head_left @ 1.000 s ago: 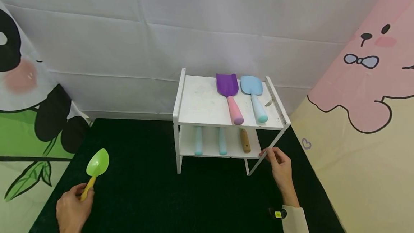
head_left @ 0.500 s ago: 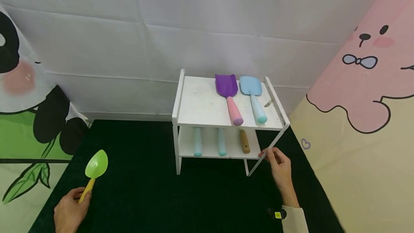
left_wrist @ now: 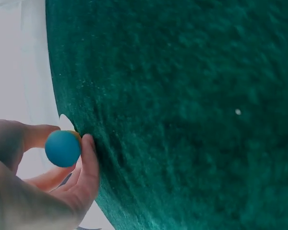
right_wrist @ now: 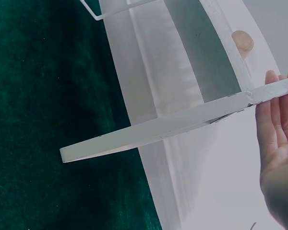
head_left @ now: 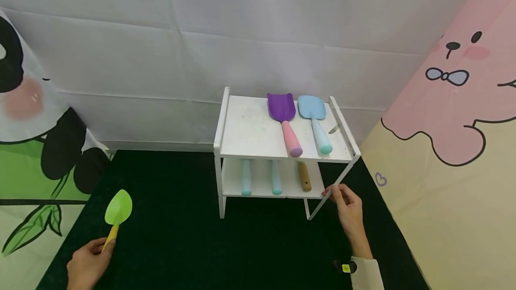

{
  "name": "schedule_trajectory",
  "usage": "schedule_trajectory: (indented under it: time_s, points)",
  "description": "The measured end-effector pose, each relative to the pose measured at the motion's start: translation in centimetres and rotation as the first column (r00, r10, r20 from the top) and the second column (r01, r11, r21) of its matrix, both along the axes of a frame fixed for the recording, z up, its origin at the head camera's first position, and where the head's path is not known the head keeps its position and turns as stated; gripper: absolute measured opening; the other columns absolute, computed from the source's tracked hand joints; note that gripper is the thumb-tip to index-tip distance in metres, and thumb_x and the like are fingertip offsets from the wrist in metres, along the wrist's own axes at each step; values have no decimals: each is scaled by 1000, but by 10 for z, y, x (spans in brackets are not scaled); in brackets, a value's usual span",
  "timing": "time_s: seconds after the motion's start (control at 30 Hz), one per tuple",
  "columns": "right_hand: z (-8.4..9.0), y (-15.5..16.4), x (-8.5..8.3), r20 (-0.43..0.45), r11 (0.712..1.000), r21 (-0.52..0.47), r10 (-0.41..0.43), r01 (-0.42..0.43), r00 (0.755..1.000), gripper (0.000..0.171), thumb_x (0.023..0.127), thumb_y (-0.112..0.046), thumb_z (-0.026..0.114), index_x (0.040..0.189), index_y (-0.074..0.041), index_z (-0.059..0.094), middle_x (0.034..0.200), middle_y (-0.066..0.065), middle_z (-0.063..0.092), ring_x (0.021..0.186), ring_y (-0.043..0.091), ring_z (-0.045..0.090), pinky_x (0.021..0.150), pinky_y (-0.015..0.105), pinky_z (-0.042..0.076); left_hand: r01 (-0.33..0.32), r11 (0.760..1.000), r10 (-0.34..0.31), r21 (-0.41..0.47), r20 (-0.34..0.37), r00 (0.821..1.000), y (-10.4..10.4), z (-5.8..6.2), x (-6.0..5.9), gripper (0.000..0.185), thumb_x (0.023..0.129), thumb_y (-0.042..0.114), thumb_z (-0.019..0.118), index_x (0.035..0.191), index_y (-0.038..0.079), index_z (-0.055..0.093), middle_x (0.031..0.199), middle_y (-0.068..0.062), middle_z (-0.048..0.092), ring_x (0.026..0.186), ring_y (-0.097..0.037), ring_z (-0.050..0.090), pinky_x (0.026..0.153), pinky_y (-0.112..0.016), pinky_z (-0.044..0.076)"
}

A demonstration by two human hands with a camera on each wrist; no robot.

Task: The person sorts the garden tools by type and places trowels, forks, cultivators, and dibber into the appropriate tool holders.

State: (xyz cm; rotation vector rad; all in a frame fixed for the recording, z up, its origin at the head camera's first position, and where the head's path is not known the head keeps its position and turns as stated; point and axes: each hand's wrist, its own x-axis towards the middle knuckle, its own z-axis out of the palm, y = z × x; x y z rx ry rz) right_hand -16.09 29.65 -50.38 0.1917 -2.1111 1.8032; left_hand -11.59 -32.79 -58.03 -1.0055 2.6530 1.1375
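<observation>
While our left hand [head_left: 86, 265] pinches the yellow handle of a green spoon-shaped scoop [head_left: 117, 216] near the front left corner of the dark green mat [head_left: 181, 240], we keep the green bowl tilted up and away from us, above the mat. From the left wrist view we see thumb and fingers curled round the handle's blue end cap [left_wrist: 62, 148], so the grip is clamped on the scoop.

Our right hand [head_left: 348, 211] rests at the front right corner of the white two-tier rack [head_left: 246, 133], which stands toward the back edge of the mat, right of centre. Its fingers [right_wrist: 278, 108] lie straight and close together against the slanted white leg [right_wrist: 173, 127] at the lower shelf's corner; they touch the rack but do not curl round it.

On the rack's top shelf, toward its right edge, we see a purple shovel with a pink handle [head_left: 285, 120] and, just beside it on the right, a light blue shovel with a teal-tipped handle [head_left: 316, 120], both blades pointing to the back. On the lower shelf two pale teal handles [head_left: 260, 177] and a brown wooden handle [head_left: 304, 176] stick out toward the front edge; their heads are hidden under the top shelf.

Behind the mat hangs a white cloth [head_left: 242, 30], with a panda print [head_left: 32, 115] at the left and a pink bear print [head_left: 455, 93] at the right.
</observation>
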Motion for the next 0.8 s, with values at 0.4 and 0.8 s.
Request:
schedule_trajectory:
  time_s: [0.4, 0.8]
  points:
    - [-2, -2, -2, -17, 999, -21, -39, 39, 999, 24, 109, -3, 46, 101, 13, 62, 97, 8, 71, 94, 13, 71, 93, 22, 55, -88, 954, 66, 286, 87, 994, -6, -8, -6, 61, 105, 30, 61, 141, -16, 44, 85, -18, 70, 66, -24, 69, 59, -35, 60]
    - [-4, -1, -3, -8, 999, -16, -34, 34, 999, 25, 110, -5, 46, 102, 13, 62, 99, 4, 71, 95, 12, 71, 94, 22, 55, -167, 880, 99, 445, 172, 980, -8, -18, -5, 81, 97, 36, 72, 149, -13, 34, 101, -27, 66, 77, -28, 73, 69, -39, 62]
